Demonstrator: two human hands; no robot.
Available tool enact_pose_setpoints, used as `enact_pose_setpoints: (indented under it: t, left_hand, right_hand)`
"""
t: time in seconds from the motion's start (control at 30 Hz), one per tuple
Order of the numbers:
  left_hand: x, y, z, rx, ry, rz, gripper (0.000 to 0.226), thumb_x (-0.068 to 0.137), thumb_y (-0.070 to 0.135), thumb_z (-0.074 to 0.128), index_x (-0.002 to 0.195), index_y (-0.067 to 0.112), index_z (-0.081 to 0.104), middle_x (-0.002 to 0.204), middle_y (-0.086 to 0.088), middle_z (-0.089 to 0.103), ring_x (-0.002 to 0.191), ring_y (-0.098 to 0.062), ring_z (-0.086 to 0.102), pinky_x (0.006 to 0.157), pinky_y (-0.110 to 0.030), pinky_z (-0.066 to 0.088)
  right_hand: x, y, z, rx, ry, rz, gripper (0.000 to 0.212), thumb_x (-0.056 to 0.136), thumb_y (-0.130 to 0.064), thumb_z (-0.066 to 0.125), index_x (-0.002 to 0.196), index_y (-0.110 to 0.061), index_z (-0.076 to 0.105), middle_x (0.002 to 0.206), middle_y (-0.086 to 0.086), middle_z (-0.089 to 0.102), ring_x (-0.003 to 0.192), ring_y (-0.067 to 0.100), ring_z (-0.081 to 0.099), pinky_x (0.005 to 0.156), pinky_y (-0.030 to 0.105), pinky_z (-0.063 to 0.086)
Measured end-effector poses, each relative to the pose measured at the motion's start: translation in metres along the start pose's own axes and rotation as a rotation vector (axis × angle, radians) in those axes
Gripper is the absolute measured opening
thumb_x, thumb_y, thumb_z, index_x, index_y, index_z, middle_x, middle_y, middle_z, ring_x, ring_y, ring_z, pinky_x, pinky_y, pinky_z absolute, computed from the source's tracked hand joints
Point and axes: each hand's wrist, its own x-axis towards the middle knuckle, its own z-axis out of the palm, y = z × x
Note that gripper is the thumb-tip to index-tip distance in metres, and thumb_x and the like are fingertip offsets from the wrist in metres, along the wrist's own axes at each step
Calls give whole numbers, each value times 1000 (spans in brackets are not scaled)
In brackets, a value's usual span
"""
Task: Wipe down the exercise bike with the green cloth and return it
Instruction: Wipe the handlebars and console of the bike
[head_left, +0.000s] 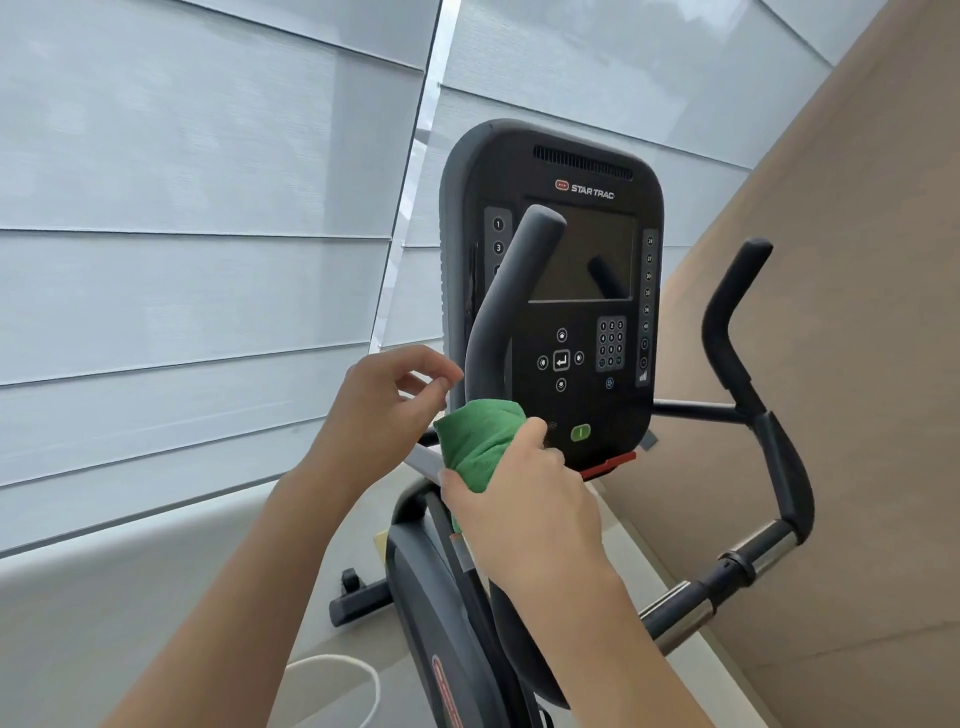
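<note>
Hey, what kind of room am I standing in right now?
Probably a small gym or fitness room: an exercise bike with a Star Trac console stands by windows covered with pale blinds.

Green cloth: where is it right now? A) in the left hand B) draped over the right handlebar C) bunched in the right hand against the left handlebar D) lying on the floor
C: the right hand grips the bunched green cloth on the left handlebar; the left hand is empty.

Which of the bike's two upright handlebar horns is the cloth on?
The near one in front of the console's left edge; the green cloth wraps its base. The far-right horn is bare.
</note>
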Motion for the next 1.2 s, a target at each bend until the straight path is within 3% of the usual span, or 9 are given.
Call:
enact_pose_setpoints:
  t: [0.23,0.37,0.5,0.63,0.77,0.87,0.93,1.1,1.2]
  left_hand:
    - [4,5,12,-5,5,10,27,93,7,66,85,29,78,86,11,76,77,-15,73,64,-12,52]
    - [3,10,20,-31,29,13,27,93,7,66,84,29,78,83,10,75,76,-12,71,60,-10,49]
    - [1,12,21,-17,34,24,28,94,6,65,83,29,77,86,14,75,76,-8,69,60,-9,49]
    - [1,9,22,18,97,14,29,91,1,63,84,25,78,86,17,76,81,-2,69,65,-5,47]
    - [1,10,22,14,135,19,31,90,0,61,85,25,77,87,21,75,83,3,69,65,-3,44]
    - [-1,12,23,-1,122,24,31,90,0,61,85,27,77,87,21,76,82,3,69,65,-3,44]
    - [-4,12,22,-8,112,24,32,90,0,61,84,27,77,86,20,76,82,2,69,65,-4,45]
    - [-6,7,13,1,133,21,32,90,-1,61,83,28,76,87,17,76,85,-2,70,66,-6,46]
    - [-5,6,11,11,136,19,33,89,-2,61,84,27,76,87,17,76,85,-4,70,67,-8,48]
  right_hand:
    - [29,12,-9,489,-221,22,73,48,-64,75,106,-28,51,96,-8,66,86,15,68,72,37,59]
    - [35,26,-9,809,-352,33,45,63,-29,90,102,-23,68,97,3,77,90,22,76,83,51,64]
    - [15,-2,13,245,28,13,67,70,-50,84,114,-19,45,108,-1,59,99,23,64,70,34,48]
    - [7,-33,29,-211,287,57,71,94,-37,69,141,3,34,117,13,53,100,26,60,69,36,55]
    - [20,-8,17,78,111,-47,70,78,-47,80,125,-12,42,109,3,57,91,24,61,65,34,44]
    - [36,27,-12,575,-264,-45,50,70,-43,87,106,-21,59,98,-2,71,90,19,70,78,44,60]
    - [38,31,-18,739,-347,-13,42,69,-37,89,100,-18,68,95,3,77,88,21,75,82,48,64]
    - [4,-14,21,7,220,-12,73,73,-59,81,119,-16,46,109,3,58,96,23,62,67,34,43]
    - [9,-8,21,43,242,-62,67,80,-62,76,118,-17,45,105,0,56,90,22,59,67,34,41]
